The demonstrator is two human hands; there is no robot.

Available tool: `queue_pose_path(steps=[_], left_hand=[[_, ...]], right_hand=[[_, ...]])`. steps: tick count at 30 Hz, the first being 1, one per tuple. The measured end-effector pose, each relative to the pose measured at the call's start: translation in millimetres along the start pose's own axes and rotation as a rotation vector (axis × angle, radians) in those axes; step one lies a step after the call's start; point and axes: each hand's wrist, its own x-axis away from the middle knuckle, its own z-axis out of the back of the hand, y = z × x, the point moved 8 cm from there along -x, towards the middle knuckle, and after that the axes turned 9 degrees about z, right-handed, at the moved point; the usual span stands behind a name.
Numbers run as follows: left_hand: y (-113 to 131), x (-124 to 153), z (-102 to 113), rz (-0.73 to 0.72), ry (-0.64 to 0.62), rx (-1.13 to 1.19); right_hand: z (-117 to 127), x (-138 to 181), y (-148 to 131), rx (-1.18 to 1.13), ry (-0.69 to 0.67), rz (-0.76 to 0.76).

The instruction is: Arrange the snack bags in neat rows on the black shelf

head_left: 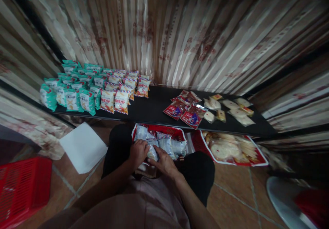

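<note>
Both hands meet over the lap: the left hand [138, 152] and right hand [164, 163] each close their grip on what looks like one pale snack packet [152, 152]. It sits at the near edge of a red basket [177, 131] of similar packets, below the black shelf [154, 109] carrying teal bags [72, 98] and red sachets [185, 110].

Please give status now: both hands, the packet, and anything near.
Left hand and right hand both grip one pale snack packet. Packet over red basket of similar packets. Nothing blocking.
</note>
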Motion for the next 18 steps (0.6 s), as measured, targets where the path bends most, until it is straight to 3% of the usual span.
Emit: queue_pose_path(steps=[9, 14, 18], left_hand=[[24, 3, 35, -0.101, 0.140, -0.037], [26, -5, 49, -0.151, 0.144, 0.100], [24, -11, 56, -0.198, 0.160, 0.146]], right_hand=[[8, -4, -8, -0.152, 0.149, 0.034], [17, -4, -3, -0.318, 0.142, -0.056], [23, -6, -7, -0.559, 0.104, -0.045]])
